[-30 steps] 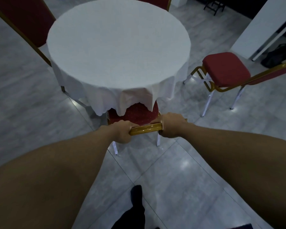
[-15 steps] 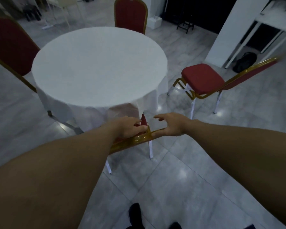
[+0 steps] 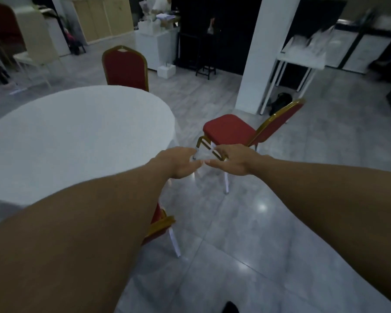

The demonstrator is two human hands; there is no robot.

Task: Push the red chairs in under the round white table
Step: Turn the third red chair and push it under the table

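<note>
Head view, dim room, some motion blur at the right edge. We see both arms stretched forward over the grey tiled floor [image 3: 246,233]. The left hand [image 3: 178,162] and the right hand [image 3: 231,160] hang side by side in the air, fingertips nearly meeting, each grip apart with fingers loosely spread and nothing held. The round white table [image 3: 77,141], draped in its cloth, fills the left of the view; this surface is bare. One red chair with a gold frame [image 3: 160,224] sits tucked at the near rim of the table, mostly hidden under the left forearm, only a corner of its back and one white leg showing. A second red chair [image 3: 229,129] stands well apart from the table to the right, its seat facing the table and its back [image 3: 278,122] away from it; both hands overlap its front legs in the picture, but we cannot tell whether they touch. A third red chair [image 3: 125,68] stands upright at the far rim of the table. A white pillar [image 3: 264,53] rises behind the second chair.
</note>
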